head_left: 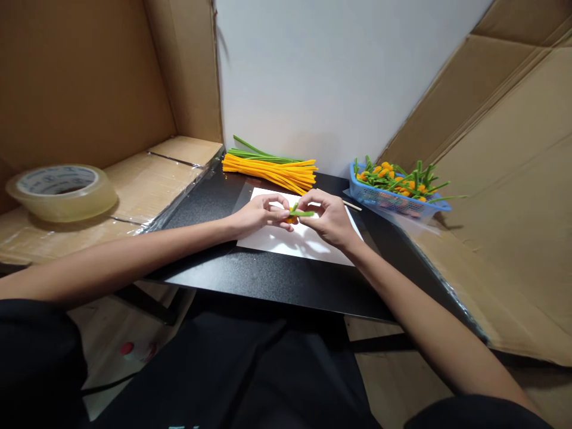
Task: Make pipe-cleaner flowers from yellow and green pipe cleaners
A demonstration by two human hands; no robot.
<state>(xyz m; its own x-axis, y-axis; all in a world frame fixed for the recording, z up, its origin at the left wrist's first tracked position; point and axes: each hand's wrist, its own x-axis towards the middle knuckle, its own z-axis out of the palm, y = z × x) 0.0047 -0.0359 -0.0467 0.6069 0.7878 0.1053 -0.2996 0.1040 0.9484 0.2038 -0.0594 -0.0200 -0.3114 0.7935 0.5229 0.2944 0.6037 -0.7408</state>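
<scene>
A person's left hand (261, 214) and right hand (328, 219) meet over a white sheet (286, 241) on a black table (268, 277), both pinched on a small piece made of a green pipe cleaner (302, 213) and an orange bud (291, 220). The left hand's fingertips grip the orange end from the left; the right hand's thumb and forefinger clamp the green strand, which lies roughly level between the two hands, just above the sheet.

The step in hand looks like winding or folding the green strand about the orange bud, partway through: the strand sticks out straight, not yet wrapped tight. The next move seems to call for a firm hold from the left hand while the right hand turns the green end close round the bud, without crushing it.

At the far edge of the table lies a bundle of orange pipe cleaners (274, 170), with green pipe cleaners (254, 152) behind it against the white wall. To the right, a blue basket (393, 202) holds finished orange-and-green pieces, and a thin wooden stick (352, 205) lies just beside it. On the cardboard ledge at far left rests a roll of clear tape (62, 192).
</scene>
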